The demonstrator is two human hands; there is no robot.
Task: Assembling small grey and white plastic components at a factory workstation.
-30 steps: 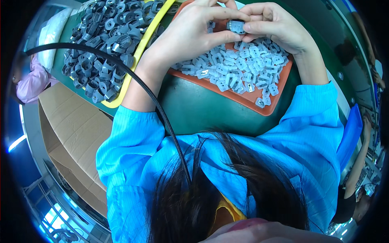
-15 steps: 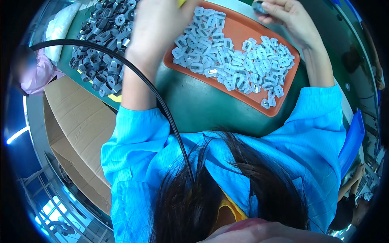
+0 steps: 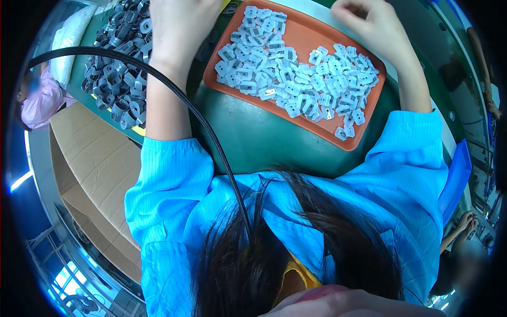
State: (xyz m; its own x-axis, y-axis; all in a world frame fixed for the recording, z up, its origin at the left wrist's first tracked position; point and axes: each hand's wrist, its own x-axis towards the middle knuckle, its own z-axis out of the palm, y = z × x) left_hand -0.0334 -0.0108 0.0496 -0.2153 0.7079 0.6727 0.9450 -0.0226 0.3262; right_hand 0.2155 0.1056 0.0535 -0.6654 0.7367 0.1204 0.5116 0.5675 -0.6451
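At the top edge, my left hand (image 3: 182, 26) reaches between a heap of dark grey plastic parts (image 3: 119, 68) and an orange tray (image 3: 311, 31); its fingers are cut off by the frame. A bit of something yellow (image 3: 224, 4) shows beside it. My right hand (image 3: 372, 24) hovers past the tray's far right side, fingers curled in; whatever they may hold is out of sight. Many small translucent pale parts (image 3: 253, 53), some with a metal piece visible, are piled in the tray.
A black cable (image 3: 174, 90) arcs across the view above my left forearm. An open cardboard box (image 3: 95, 158) stands left of the green table (image 3: 237, 137). A clear plastic bag (image 3: 71, 39) and a person in pink (image 3: 45, 100) are beyond. At right is a blue bin (image 3: 455, 179).
Both hands have moved up toward the top edge, the left one also leftward. The dark round part that showed in my right fingers is no longer visible.
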